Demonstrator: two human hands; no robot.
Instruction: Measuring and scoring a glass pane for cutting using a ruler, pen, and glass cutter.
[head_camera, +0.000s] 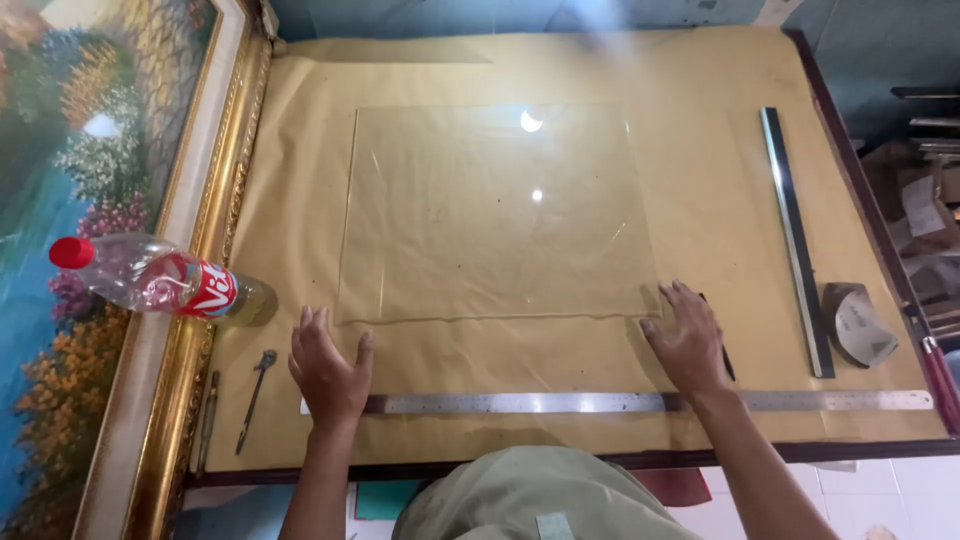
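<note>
A clear glass sheet (495, 215) is laid flat on the paper-covered table (700, 80). The left hand (328, 368) and right hand (688, 338) are pressed palm-down at its near corners, fingers spread and clamped on nothing. A steel ruler (560, 402) is positioned beneath both wrists.

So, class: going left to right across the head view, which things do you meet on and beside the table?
Framed painting → plastic bottle → glass cutter → glass sheet → long straightedge → sanding block.
</note>
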